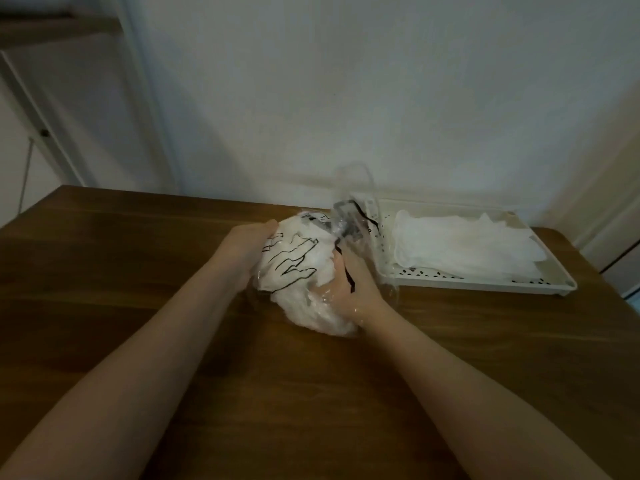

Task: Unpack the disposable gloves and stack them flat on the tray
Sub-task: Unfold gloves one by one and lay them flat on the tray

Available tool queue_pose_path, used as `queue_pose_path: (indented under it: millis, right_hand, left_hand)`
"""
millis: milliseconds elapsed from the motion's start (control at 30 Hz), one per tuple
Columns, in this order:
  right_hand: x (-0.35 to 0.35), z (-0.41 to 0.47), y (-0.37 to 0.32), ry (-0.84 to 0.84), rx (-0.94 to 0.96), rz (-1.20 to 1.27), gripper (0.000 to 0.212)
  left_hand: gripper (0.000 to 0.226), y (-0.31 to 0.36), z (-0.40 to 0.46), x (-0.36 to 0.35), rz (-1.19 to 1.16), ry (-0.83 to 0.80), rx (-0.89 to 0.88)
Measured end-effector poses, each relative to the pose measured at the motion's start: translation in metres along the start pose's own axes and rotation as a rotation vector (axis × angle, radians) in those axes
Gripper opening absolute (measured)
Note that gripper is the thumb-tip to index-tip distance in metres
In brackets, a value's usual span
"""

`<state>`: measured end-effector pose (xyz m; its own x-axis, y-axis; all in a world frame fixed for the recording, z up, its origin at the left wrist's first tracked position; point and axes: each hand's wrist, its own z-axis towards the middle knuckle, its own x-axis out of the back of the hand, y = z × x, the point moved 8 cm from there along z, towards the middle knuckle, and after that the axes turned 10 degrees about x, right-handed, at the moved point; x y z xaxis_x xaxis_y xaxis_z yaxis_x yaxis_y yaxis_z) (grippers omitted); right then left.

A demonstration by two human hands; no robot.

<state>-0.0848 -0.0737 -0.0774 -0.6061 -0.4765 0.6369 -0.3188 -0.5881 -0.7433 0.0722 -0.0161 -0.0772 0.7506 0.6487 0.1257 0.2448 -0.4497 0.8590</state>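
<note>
A clear plastic bag [294,261] with black hand outlines printed on it, stuffed with white disposable gloves, lies on the wooden table [138,289]. My left hand [247,247] grips the bag's left side from outside. My right hand [349,289] is inside the bag's open mouth, seen through the clear film, fingers curled into the white gloves. The bag's loose top [349,199] stands up, blurred. To the right sits a white perforated tray [450,280] with a flat stack of translucent white gloves [460,240] in it.
The table's far edge meets a pale wall [346,98]. The tray sits close to the table's back right corner. A white door frame [145,98] and a cabinet [52,98] stand at the left.
</note>
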Motion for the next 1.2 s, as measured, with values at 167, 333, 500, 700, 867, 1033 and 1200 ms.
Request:
queue_pose_path:
  millis: [167, 333, 500, 700, 867, 1033, 1200]
  right_hand:
    - [0.036, -0.009, -0.015, 0.011, 0.148, -0.317, 0.07]
    - [0.063, -0.035, -0.004, 0.206, 0.229, -0.163, 0.038]
    - [0.055, -0.028, 0.013, 0.019, 0.177, -0.179, 0.03]
    - [0.05, -0.016, 0.032, -0.046, 0.05, -0.141, 0.042]
    - [0.047, -0.017, 0.007, -0.062, 0.152, -0.061, 0.038]
    - [0.065, -0.033, 0.009, 0.111, 0.182, 0.15, 0.039]
    - [0.04, -0.047, 0.013, -0.269, 0.096, 0.293, 0.055]
  left_hand:
    - [0.028, 0.001, 0.002, 0.01, -0.005, 0.113, -0.031]
    - [0.033, 0.005, 0.004, 0.012, 0.043, 0.189, -0.121]
    - [0.021, 0.014, -0.001, 0.003, 0.46, 0.404, -0.329]
    - [0.029, 0.061, -0.126, -0.069, 0.467, 0.132, -1.353]
    - [0.068, 0.03, -0.123, -0.116, 1.101, 0.151, -1.55]
    - [0.107, 0.028, -0.094, -0.093, 1.258, 0.25, -1.094]
    - [0.09, 0.017, -0.072, -0.086, 1.343, 0.197, -0.866]
